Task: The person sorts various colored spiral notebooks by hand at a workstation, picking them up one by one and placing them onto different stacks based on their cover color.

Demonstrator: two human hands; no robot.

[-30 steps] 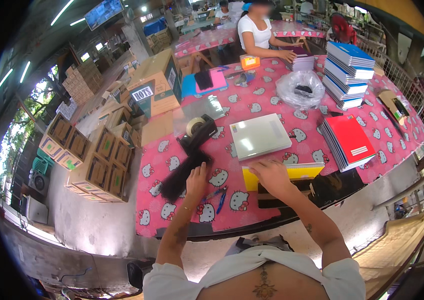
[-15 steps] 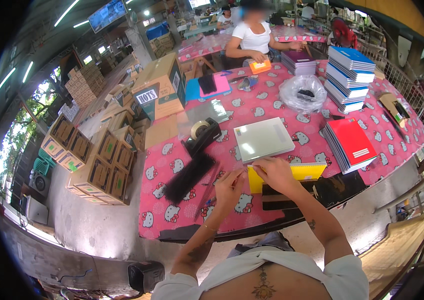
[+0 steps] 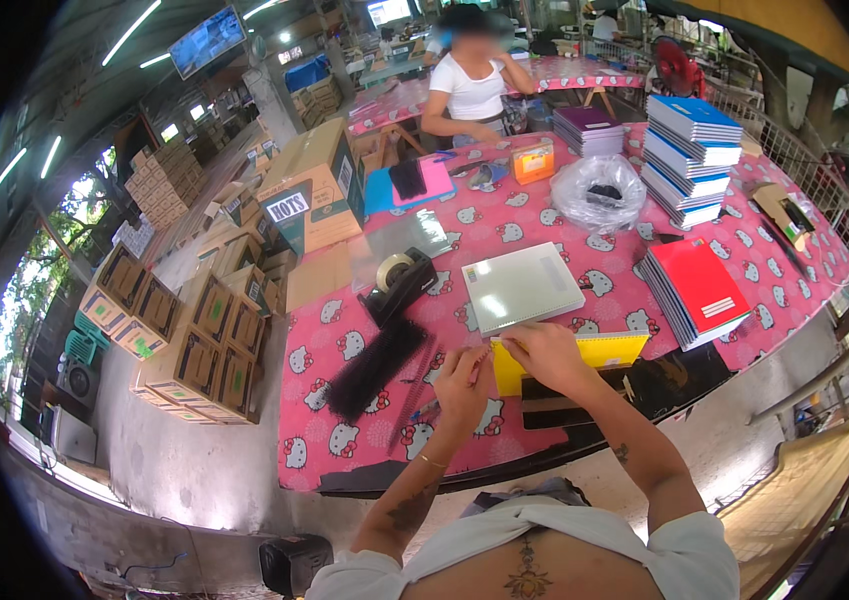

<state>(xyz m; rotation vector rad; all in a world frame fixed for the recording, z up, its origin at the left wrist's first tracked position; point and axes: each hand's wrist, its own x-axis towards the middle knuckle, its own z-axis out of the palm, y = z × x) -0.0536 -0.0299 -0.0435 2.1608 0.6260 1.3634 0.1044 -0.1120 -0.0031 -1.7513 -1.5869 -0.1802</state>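
Yellow flat notebook cover lies low in the frame's centre on the pink cartoon-print tablecloth; right hand pinches its left edge, left hand grips a thin red strip beside it.

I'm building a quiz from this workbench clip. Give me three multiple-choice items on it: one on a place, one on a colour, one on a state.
1. Where is the tape dispenser?
A. left of the grey pad
B. on the blue notebook stack
C. on the floor

2. What colour is the sheet under the right hand?
A. green
B. yellow
C. white

3. What is the left hand doing?
A. resting flat, empty
B. lifting a box
C. pinching a thin stick

A: it stands left of the pad on the table.
B: the yellow sheet shows beside the hand.
C: fingers close on the thin stick.
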